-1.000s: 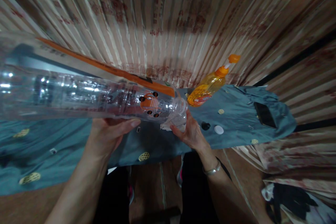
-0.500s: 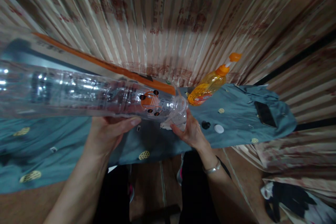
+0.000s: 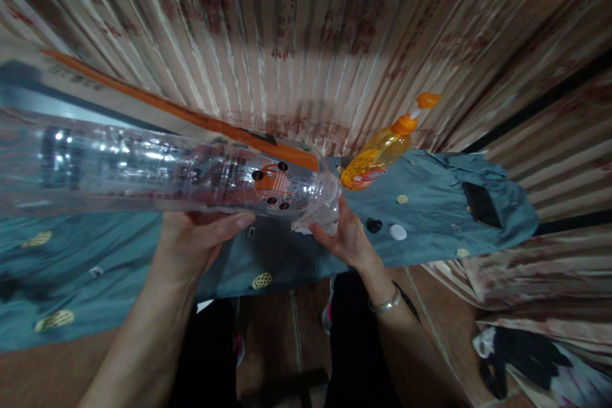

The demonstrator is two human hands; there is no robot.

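Note:
A long, clear, ridged plastic pack (image 3: 157,166), which looks like a stack of clear plastic cups in a sleeve, lies sideways across my view. It carries an orange cartoon print near its right end. My left hand (image 3: 205,236) grips it from below, thumb along the near side and fingers showing dimly through the plastic. At the right end, my right hand (image 3: 342,236) is closed on the crumpled clear end of the sleeve (image 3: 318,213). The pack's left end runs out of view.
Beyond my right hand stands a bottle of yellow-orange liquid (image 3: 377,156) with an orange cap. A black knob-like piece (image 3: 373,225), a white disc (image 3: 398,232) and a phone (image 3: 481,205) lie on the teal cloth (image 3: 430,197). Behind hangs a patterned curtain (image 3: 306,44).
The pack has shifted very slightly left with my hands, and the whole view has drifted a little. Both grips look the same.

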